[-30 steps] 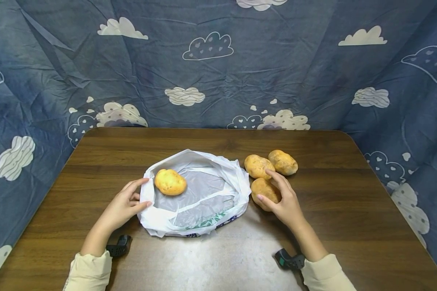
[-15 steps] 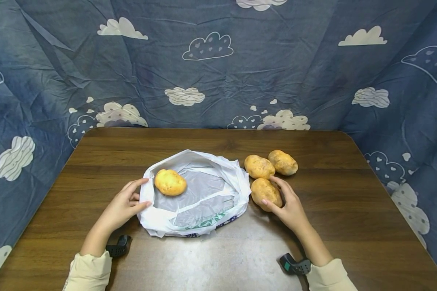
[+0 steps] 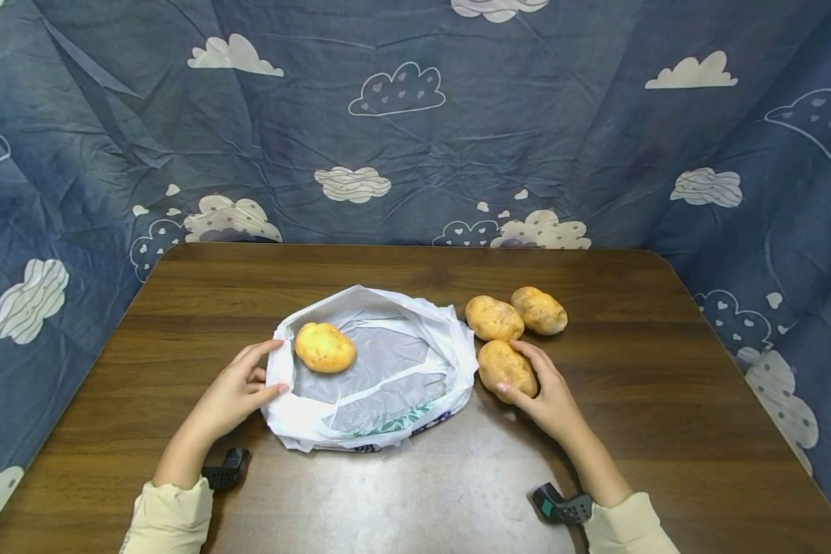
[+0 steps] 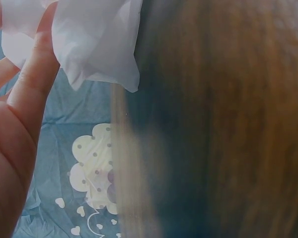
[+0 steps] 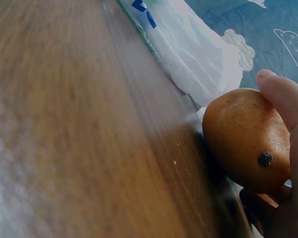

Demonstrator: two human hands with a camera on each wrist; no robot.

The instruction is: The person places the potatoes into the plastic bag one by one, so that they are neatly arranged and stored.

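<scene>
A white plastic bag [image 3: 301,419] lies on the table with its mouth spread wide, and one potato [image 3: 324,348] rests inside at the left. My left hand [image 3: 231,394] holds the bag's left rim between thumb and fingers; the left wrist view shows the thumb [image 4: 32,82] against the white plastic [image 4: 97,42]. To the right of the bag, my right hand [image 3: 552,396] grips a potato [image 3: 504,369], which has a dark spot in the right wrist view. Two more potatoes, one nearer [image 3: 493,318] and one farther [image 3: 540,310], lie just beyond it.
The brown wooden table [image 3: 665,400] extends to both sides of the bag. A blue cloth [image 3: 415,138] printed with clouds hangs behind its far edge. Each wrist wears a black camera, one on the left [image 3: 227,468] and one on the right [image 3: 561,505].
My right hand has shifted slightly down and right around the nearest potato, its fingers coming off the potato behind. My left hand and the bag stay in place.
</scene>
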